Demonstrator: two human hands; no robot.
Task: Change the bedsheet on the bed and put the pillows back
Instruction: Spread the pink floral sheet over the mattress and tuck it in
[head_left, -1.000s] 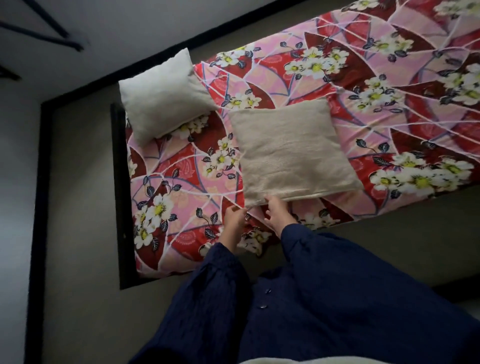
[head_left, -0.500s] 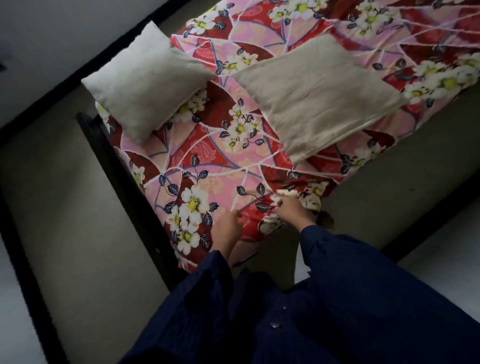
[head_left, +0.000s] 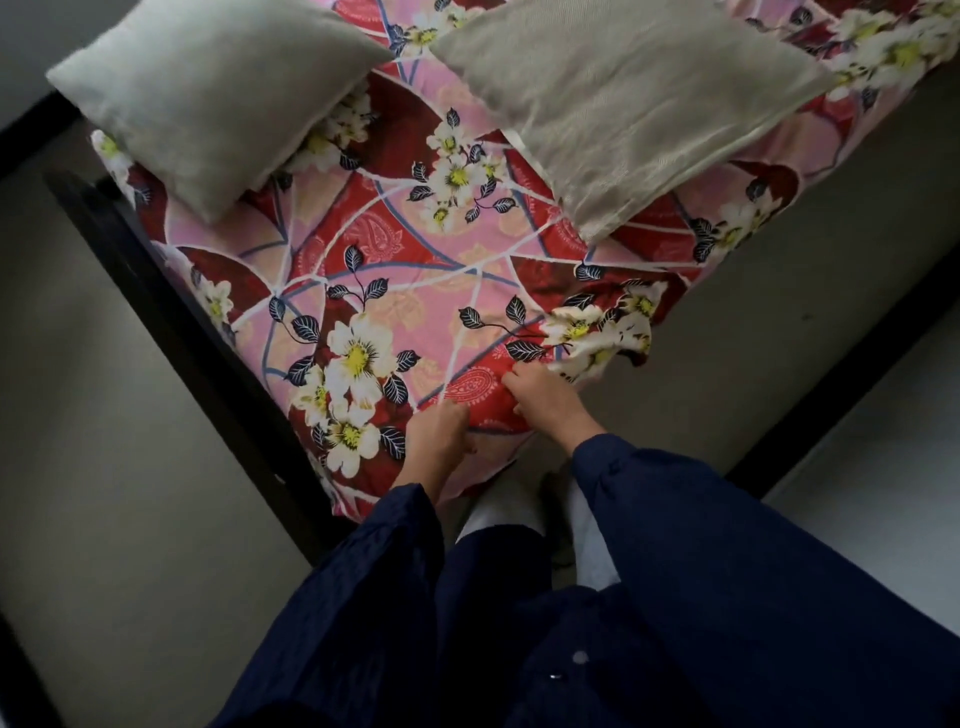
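Right hand (head_left: 543, 402) and left hand (head_left: 441, 434) both pinch the bedsheet (head_left: 415, 291) at the corner. Advice — draw it taut evenly, tuck under; both pillows rest undisturbed.

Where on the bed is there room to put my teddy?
Bare floral bedsheet lies open between the two pillows, the left pillow and right pillow, and the hands. The near corner is busy: left hand and right hand are there.

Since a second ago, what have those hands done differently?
Both hands let go of the flat beige pillow and dropped to the near edge of the floral red and pink bedsheet; left hand and right hand now press there. Both pillows, including the plump grey-white one, stayed put.
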